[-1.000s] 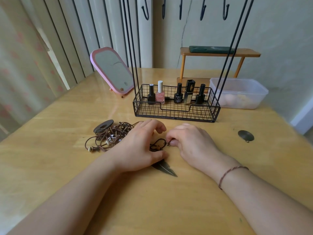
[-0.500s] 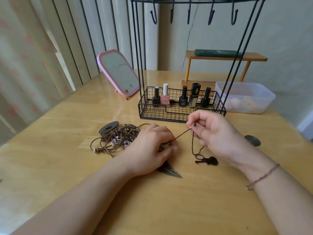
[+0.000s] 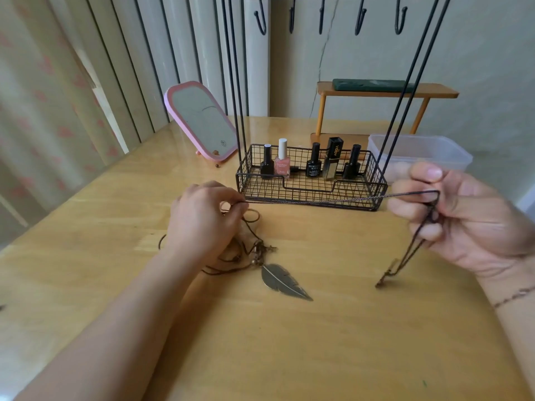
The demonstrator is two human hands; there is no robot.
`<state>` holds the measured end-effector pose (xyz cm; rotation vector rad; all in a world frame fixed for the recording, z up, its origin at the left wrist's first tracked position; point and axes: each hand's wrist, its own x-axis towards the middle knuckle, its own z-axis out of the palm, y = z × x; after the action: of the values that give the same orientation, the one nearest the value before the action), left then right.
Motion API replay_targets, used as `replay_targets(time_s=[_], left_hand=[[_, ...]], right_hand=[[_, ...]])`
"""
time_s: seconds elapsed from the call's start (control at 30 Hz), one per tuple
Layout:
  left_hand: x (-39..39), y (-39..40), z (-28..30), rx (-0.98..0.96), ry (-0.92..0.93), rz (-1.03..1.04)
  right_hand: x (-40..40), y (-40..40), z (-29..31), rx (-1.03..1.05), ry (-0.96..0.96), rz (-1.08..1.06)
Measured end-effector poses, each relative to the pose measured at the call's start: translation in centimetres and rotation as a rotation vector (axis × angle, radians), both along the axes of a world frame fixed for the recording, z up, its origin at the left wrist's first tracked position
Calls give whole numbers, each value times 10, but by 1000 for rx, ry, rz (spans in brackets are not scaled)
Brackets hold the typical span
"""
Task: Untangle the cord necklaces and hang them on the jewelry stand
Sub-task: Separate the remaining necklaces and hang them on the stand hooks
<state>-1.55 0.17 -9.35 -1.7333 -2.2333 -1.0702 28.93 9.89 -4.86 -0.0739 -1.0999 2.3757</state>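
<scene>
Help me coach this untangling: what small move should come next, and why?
Probably keep drawing the right hand outward and up while the left hand pins the tangle. The cord is stretched taut between both hands, yet its near end still runs into the knotted pile by the feather pendant, and the stand's hooks hang bare.

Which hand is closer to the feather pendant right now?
Left. The left hand sits just above-left of the feather pendant; the right hand is raised, far to its right.
</scene>
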Motion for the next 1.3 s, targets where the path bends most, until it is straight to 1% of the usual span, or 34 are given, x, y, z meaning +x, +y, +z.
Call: replay_targets(time_s=[0.1,0.27,0.33,0.37,0.4,0.43,0.47,0.5,0.53,0.57,0.63,0.67,0.7,0.73,0.77,0.8,0.87,0.9,0.93,0.97,1.03,1.07,1.2,1.3], left_hand=[[-16,-1,5,14,-22,109],[-34,-2,9,-58,-118,223],[-40,-4,11,-20,-142,257],[-42,-5,13,32,-144,278],[-43,-6,14,124,-110,285],[-39,-8,16,232,-46,273],[-32,-11,19,319,13,240],[-24,-14,22,368,32,185],[-15,-16,24,388,-16,100],[-7,-17,27,387,-131,0],[7,-17,30,350,-485,-234],[12,-18,31,330,-654,-344],[16,-19,31,310,-757,-436],[18,-20,30,295,-797,-515],[20,-21,28,288,-767,-573],[20,-23,26,274,-663,-615],[22,-26,22,168,-431,-675],[25,-26,21,81,-405,-738],[28,-26,20,-1,-462,-812],[32,-26,18,-59,-565,-874],[40,-23,16,-101,-783,-932],[43,-21,14,-114,-846,-947],[49,-16,8,-231,-971,-1044],[47,-14,9,-264,-1081,-1038]], right_hand=[[9,3,0,-46,36,-13],[26,9,6,-36,1,-97],[30,11,6,-38,-2,-64],[30,12,4,-43,8,1],[27,11,1,-5,-24,31],[23,10,-1,95,-144,-9],[19,8,-3,237,-343,-94],[13,6,-7,396,-556,-173],[5,3,-13,516,-719,-221],[-6,0,-16,601,-824,-250],[-25,-8,-20,720,-953,-351],[-32,-12,-20,783,-987,-424],[-38,-16,-19,844,-996,-492],[-42,-20,-18,879,-958,-530],[-45,-24,-17,884,-895,-539],[-48,-26,-18,884,-827,-539],[-52,-31,-19,912,-752,-582],[-54,-33,-19,918,-733,-615],[-56,-34,-19,920,-719,-647],[-58,-37,-19,918,-719,-674],[-62,-41,-20,916,-748,-681],[-65,-44,-21,913,-765,-651],[-71,-53,-23,867,-750,-412],[-70,-55,-21,890,-780,-351]])
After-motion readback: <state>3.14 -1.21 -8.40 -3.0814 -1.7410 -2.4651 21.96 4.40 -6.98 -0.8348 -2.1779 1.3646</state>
